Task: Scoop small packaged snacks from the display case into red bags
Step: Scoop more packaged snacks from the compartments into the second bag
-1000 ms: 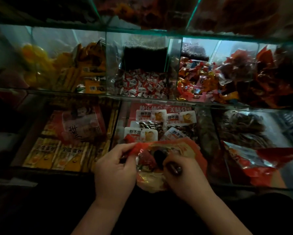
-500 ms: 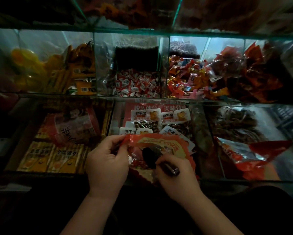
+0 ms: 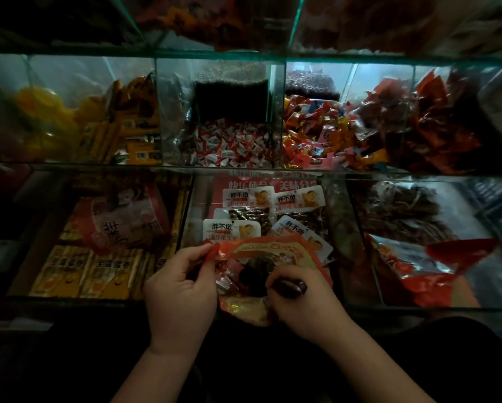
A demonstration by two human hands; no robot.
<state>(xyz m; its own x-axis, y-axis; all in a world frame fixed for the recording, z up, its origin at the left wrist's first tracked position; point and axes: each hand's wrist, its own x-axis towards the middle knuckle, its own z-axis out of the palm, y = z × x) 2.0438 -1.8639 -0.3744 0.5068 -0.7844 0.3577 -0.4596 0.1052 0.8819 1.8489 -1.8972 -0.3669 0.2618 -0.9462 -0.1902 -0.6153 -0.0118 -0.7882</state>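
Left hand (image 3: 183,289) is pinching red bag (image 3: 273,250) rim; right hand (image 3: 305,305) is gripping scoop (image 3: 292,286) beside those fingers (image 3: 199,258); pinch slipping, mouth likely collapsing.

Glass display case (image 3: 98,167) w/ peanut packs (image 3: 234,228) below, wrapped candies (image 3: 229,145) above.

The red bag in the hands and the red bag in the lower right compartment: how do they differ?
The held red bag is pinched at its rim by the left hand, and the right hand grips a dark object at its mouth; the lying red bag is untouched. The held red bag shows a yellow print; the lying red bag shows silvery foil. Both are red and crinkled.
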